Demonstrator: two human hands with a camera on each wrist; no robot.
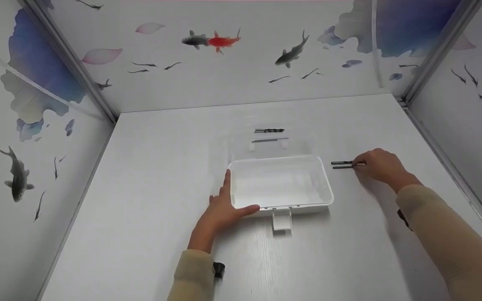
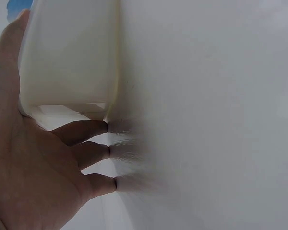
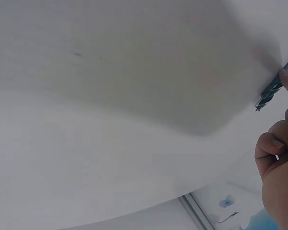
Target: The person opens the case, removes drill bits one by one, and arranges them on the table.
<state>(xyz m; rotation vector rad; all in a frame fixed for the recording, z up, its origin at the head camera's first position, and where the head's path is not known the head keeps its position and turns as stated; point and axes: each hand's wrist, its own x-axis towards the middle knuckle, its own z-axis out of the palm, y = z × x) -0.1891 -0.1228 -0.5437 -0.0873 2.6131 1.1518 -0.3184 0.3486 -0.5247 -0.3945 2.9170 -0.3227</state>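
An open, clear plastic box [image 1: 281,206] stands in the middle of the table with nothing visible inside. My left hand [image 1: 220,211] braces its near left corner, thumb along the front rim and index finger along the left side. In the left wrist view, the other fingers of that hand [image 2: 38,167] are spread, their tips on the table. To the right of the box, my right hand [image 1: 381,167] pinches dark metal drill bits [image 1: 341,165]; two shanks point left towards the box. The right wrist view shows spiral flutes on a bit [image 3: 271,91] under the thumb.
The clear lid [image 1: 241,146] is folded back behind the box. A fluted bit [image 1: 269,130] and a thinner rod [image 1: 270,140] show at the lid; whether on or under it I cannot tell. A white latch [image 1: 282,220] hangs at the front. Printed walls enclose the table.
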